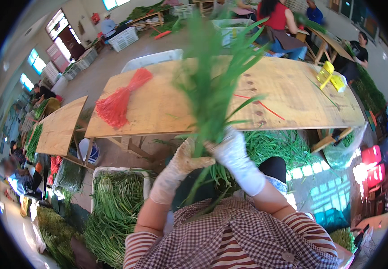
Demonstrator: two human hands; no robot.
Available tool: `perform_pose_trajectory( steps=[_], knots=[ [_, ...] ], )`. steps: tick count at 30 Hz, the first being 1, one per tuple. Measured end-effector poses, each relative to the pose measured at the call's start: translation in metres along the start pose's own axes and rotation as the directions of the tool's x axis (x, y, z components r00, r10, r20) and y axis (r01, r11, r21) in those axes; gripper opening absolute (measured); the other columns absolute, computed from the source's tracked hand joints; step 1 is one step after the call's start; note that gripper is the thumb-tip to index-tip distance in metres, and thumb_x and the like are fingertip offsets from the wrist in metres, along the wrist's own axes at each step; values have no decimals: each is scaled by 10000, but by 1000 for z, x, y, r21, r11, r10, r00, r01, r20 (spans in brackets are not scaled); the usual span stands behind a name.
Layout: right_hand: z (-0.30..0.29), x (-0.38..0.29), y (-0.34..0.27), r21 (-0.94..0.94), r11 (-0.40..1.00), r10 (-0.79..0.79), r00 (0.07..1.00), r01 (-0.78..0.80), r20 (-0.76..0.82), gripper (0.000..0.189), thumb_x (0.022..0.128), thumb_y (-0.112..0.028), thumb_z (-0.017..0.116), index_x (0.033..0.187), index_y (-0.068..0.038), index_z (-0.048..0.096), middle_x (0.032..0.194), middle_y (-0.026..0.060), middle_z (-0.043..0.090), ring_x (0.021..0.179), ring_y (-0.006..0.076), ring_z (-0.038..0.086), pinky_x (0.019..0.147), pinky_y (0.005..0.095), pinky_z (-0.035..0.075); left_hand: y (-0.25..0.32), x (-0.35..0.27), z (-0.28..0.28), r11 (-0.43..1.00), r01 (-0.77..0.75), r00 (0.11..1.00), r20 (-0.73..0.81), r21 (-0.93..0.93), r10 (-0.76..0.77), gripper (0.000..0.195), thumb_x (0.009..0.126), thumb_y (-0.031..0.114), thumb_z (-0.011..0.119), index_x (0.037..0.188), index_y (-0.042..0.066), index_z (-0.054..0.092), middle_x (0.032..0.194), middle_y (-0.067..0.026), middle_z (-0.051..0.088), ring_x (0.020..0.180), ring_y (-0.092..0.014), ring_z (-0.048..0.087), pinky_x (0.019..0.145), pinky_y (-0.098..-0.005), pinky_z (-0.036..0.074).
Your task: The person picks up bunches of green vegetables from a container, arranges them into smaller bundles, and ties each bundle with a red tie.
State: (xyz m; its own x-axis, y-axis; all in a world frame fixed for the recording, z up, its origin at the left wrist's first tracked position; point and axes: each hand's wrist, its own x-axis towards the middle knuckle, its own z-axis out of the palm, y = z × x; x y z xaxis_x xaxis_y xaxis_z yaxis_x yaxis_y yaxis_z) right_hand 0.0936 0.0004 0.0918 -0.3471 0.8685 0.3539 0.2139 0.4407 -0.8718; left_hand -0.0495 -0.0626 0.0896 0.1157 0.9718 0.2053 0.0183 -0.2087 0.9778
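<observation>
Both my hands, in thin pale gloves, are around the lower part of a bunch of long green leafy stalks (210,101). The bunch stands upright above the near edge of the wooden table (160,111), its top blurred. My left hand (189,158) is at its left side, thumb pointing right across the stalks. My right hand (229,151) presses against the bunch from the right. A bundle of red plastic ties (123,101) lies on the table's left part, and a single red tie (264,107) lies right of the bunch. A yellow object (327,74) is at the table's right end.
A white crate (146,185) full of green stalks stands at my lower left. Loose greens (274,146) lie beneath the table. A smaller wooden table (61,124) stands left. Several people work at other tables; a person in red (274,20) sits beyond the far edge.
</observation>
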Motion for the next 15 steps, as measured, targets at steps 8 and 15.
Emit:
perform_pose_trajectory(
  steps=[8,15],
  knots=[
    [35,-37,79,-498,867,0,999,-21,-43,367,663,-147,620,997,-22,534,709,155,608,661,334,606,620,409,486,-67,40,68,946,26,690,-679,-324,-251,386,633,-127,679,999,-69,575,973,-103,621,879,-192,600,760,-321,513],
    [-35,-50,95,-268,886,-389,921,377,11,591,683,-156,682,1216,-48,450,1107,172,561,984,318,563,856,365,447,-44,28,62,931,-70,496,-823,-357,-278,145,791,148,622,893,46,633,880,-70,623,825,-207,596,862,-365,461]
  ],
)
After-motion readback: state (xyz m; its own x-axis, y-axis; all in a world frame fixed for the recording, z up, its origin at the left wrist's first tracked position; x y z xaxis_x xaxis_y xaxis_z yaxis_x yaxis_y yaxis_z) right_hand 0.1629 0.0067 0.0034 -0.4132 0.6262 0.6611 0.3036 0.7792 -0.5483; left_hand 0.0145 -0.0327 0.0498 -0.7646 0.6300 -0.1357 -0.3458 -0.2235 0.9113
